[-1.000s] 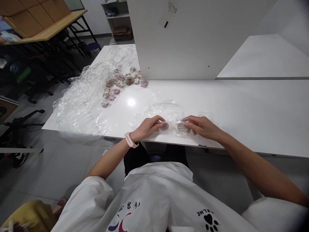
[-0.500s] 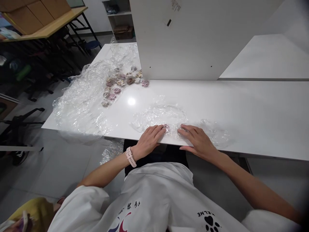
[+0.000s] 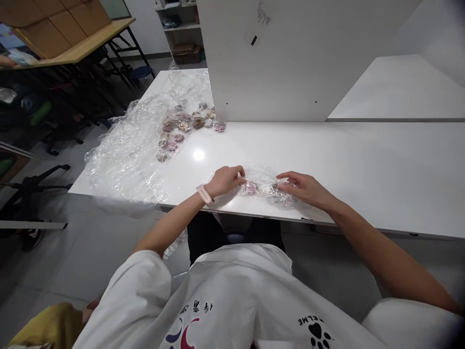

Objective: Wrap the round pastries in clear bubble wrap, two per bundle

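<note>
I have two hands over the white table [image 3: 370, 169], and two wrapped packets lie between them near its front edge. The pink packet [image 3: 249, 187] is just beside the fingertips of my left hand [image 3: 242, 175]; its thumb and forefinger are curved with a small gap between their tips, and I cannot tell whether they pinch the clear wrap or only touch it. The brown packet [image 3: 275, 186] is at the fingertips of my right hand [image 3: 279, 182], the forefinger reaching out above the others, the grip partly spread; whether it has hold of the wrap there I cannot tell either. The two packets sit side by side, a little apart, with crumpled wrap around both and more of it bunched under my right fingers. One pale band [image 3: 205, 195] is on my left wrist. Farther off to the left lies a pile [image 3: 178, 139] of at least ten more packets, pink, brown and yellowish, overlapping too much for an exact count, and one pink piece [image 3: 220, 127] rests at its right end, near the foot of the single upright panel [image 3: 276, 63]. Two dark holes show low on that panel. One large heap of clear film [image 3: 123, 155] covers the table's left end and hangs over the front edge. Beyond the table stands one blue stool [image 3: 141, 72].
</note>
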Available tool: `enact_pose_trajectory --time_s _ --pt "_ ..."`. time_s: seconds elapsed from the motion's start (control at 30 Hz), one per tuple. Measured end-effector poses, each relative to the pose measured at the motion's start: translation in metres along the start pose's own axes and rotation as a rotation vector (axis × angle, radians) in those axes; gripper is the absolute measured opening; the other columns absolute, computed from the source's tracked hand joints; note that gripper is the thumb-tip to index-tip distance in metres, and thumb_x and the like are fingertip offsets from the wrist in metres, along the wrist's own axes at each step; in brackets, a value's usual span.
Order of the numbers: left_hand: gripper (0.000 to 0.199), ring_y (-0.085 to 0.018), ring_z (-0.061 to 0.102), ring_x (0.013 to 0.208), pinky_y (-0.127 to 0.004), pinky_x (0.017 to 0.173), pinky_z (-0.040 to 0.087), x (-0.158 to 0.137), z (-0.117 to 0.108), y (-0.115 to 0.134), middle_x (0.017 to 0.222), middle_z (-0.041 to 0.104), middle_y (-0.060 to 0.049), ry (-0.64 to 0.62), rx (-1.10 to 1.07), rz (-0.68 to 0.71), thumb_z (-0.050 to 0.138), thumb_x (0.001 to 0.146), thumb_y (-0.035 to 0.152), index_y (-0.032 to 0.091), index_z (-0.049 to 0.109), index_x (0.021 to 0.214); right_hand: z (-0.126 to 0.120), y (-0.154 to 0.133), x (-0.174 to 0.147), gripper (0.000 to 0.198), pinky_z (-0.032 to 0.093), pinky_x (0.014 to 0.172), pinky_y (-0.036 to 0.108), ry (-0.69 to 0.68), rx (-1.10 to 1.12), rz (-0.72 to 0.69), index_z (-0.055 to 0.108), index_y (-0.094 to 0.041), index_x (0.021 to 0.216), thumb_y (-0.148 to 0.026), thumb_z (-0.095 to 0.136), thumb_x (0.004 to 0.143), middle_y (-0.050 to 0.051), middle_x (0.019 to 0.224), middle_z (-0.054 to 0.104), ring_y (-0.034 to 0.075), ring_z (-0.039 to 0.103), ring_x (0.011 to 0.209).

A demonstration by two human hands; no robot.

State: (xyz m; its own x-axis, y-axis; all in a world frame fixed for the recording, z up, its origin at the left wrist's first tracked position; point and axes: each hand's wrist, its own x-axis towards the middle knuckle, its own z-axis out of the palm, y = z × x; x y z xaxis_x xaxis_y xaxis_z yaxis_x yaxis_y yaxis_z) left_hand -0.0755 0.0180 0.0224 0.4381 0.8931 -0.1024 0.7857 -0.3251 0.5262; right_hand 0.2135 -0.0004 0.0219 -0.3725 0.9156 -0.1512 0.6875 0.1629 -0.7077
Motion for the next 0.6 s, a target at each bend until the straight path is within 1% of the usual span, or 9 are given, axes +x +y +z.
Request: enact_pose_trajectory --time_s 0.03,0.1,0.17,0.23,0.3,0.37,0.43,0.53,0.6 --pt "0.015 -0.020 0.062 0.070 -0.038 0.075 0.049 0.006 0.001 0.003 0.072 0.068 -0.003 0.057 0.066 -0.024 0.063 0.092 0.030 0.016 0.064 0.097 0.002 0.000 0.004 0.047 0.048 0.070 0.035 0.076 -0.082 -0.004 0.068 -0.023 0.117 -0.059 0.057 0.089 0.007 0.094 0.072 0.023 0.064 0.083" --pt "0.010 -0.026 0.064 0.089 -0.045 0.085 0.048 0.002 0.008 0.009 0.090 0.071 -0.010 0.268 0.217 0.009 0.063 0.090 0.023 0.016 0.064 0.098 0.008 -0.001 0.003 0.038 0.048 0.078 0.041 0.270 -0.286 -0.096 0.068 -0.022 0.114 -0.051 0.057 0.092 0.011 0.103 0.071 0.028 0.064 0.096" --pt "0.021 -0.030 0.060 0.111 -0.051 0.095 0.046 -0.017 0.020 0.016 0.115 0.068 -0.014 0.431 0.293 0.104 0.054 0.091 0.017 0.017 0.063 0.111 0.017 -0.003 -0.011 0.030 0.046 0.085 0.045 0.430 -0.443 -0.255 0.068 -0.022 0.114 -0.041 0.053 0.096 0.012 0.115 0.069 0.031 0.059 0.107" --pt "0.041 -0.033 0.049 0.133 -0.056 0.108 0.039 -0.040 0.035 0.020 0.137 0.058 -0.017 0.430 0.316 0.152 0.049 0.090 0.014 0.015 0.054 0.131 0.029 -0.004 -0.029 0.027 0.044 0.087 0.044 0.477 -0.508 -0.364 0.067 -0.024 0.117 -0.035 0.051 0.097 0.011 0.119 0.068 0.029 0.058 0.107" --pt "0.056 -0.035 0.032 0.148 -0.059 0.118 0.027 -0.052 0.049 0.020 0.153 0.044 -0.020 0.361 0.323 0.105 0.048 0.088 0.016 0.010 0.043 0.144 0.041 -0.002 -0.045 0.028 0.045 0.085 0.041 0.454 -0.508 -0.380 0.065 -0.026 0.121 -0.033 0.051 0.097 0.009 0.119 0.067 0.027 0.058 0.101" --pt "0.061 -0.037 0.022 0.152 -0.061 0.121 0.021 -0.050 0.061 0.019 0.159 0.034 -0.024 0.326 0.301 0.000 0.045 0.090 0.020 0.004 0.036 0.148 0.053 -0.001 -0.053 0.029 0.045 0.085 0.041 0.455 -0.475 -0.341 0.063 -0.026 0.123 -0.033 0.051 0.098 0.009 0.118 0.065 0.025 0.058 0.096" --pt "0.056 -0.037 0.021 0.152 -0.063 0.122 0.020 -0.036 0.068 0.019 0.158 0.034 -0.025 0.353 0.232 -0.095 0.042 0.095 0.024 0.003 0.039 0.147 0.065 -0.001 -0.054 0.029 0.046 0.087 0.042 0.508 -0.420 -0.295 0.063 -0.026 0.124 -0.033 0.052 0.097 0.010 0.117 0.064 0.026 0.058 0.097" --pt "0.042 -0.034 0.030 0.150 -0.062 0.122 0.019 -0.014 0.071 0.028 0.151 0.047 -0.021 0.450 0.031 -0.164 0.037 0.100 0.025 0.008 0.055 0.134 0.078 -0.008 -0.050 0.027 0.047 0.090 0.044 0.608 -0.326 -0.253 0.063 -0.026 0.121 -0.033 0.054 0.096 0.010 0.113 0.063 0.027 0.058 0.103" --pt "0.038 -0.030 0.040 0.146 -0.059 0.122 0.023 -0.007 0.068 0.037 0.143 0.057 -0.017 0.505 -0.233 -0.189 0.036 0.101 0.025 0.013 0.063 0.124 0.085 -0.016 -0.049 0.027 0.049 0.090 0.044 0.649 -0.241 -0.246 0.061 -0.026 0.121 -0.033 0.055 0.096 0.011 0.111 0.062 0.027 0.058 0.105"
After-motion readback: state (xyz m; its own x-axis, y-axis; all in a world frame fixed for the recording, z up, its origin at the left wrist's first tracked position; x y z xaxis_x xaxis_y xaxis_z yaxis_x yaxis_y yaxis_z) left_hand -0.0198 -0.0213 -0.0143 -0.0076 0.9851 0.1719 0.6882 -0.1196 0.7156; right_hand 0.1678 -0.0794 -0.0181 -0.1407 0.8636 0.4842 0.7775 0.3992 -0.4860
